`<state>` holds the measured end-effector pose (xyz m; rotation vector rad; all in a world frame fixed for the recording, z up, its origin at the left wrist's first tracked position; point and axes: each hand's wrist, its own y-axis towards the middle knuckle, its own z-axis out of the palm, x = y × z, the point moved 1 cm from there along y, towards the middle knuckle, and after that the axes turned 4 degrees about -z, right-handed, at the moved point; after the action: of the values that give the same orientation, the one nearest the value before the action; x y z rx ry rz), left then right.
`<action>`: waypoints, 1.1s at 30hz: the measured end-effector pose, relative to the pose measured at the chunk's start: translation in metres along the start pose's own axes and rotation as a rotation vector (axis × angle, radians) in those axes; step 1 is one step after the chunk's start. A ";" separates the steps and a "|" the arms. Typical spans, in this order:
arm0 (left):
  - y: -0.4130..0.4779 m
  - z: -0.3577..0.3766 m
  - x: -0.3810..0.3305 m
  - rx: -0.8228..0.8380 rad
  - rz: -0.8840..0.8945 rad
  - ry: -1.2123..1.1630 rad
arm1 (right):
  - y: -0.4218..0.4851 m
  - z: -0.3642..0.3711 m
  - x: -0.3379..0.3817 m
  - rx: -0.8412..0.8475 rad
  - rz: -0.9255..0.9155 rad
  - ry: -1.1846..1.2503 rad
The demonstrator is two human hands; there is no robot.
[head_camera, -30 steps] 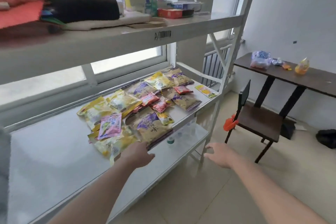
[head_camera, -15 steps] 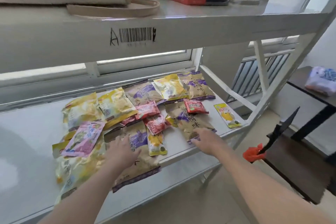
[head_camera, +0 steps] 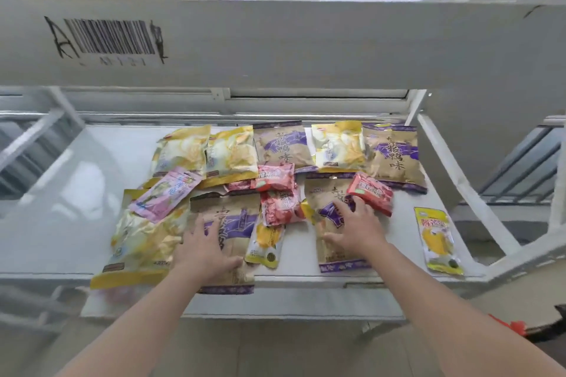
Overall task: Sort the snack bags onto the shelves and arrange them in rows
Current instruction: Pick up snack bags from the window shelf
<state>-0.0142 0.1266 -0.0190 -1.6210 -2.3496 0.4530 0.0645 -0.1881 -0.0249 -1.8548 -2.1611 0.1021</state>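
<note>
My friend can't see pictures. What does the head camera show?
On a white shelf, the left hand rests flat on a brown-and-purple snack bag and the right hand on another beside it. Yellow bags, red packets and a pink bag lie jumbled around them.
</note>
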 end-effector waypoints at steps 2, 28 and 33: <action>-0.003 -0.001 -0.003 0.034 -0.039 -0.029 | 0.007 0.001 -0.005 0.032 -0.017 -0.001; -0.042 -0.052 -0.007 -0.159 -0.106 -0.173 | -0.005 -0.009 -0.035 -0.038 -0.195 0.149; -0.069 -0.049 -0.006 -0.229 -0.126 -0.240 | -0.024 -0.031 -0.035 -0.141 -0.260 0.225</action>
<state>-0.0533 0.1037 0.0532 -1.5758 -2.7525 0.3820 0.0541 -0.2310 0.0049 -1.5486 -2.2727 -0.3060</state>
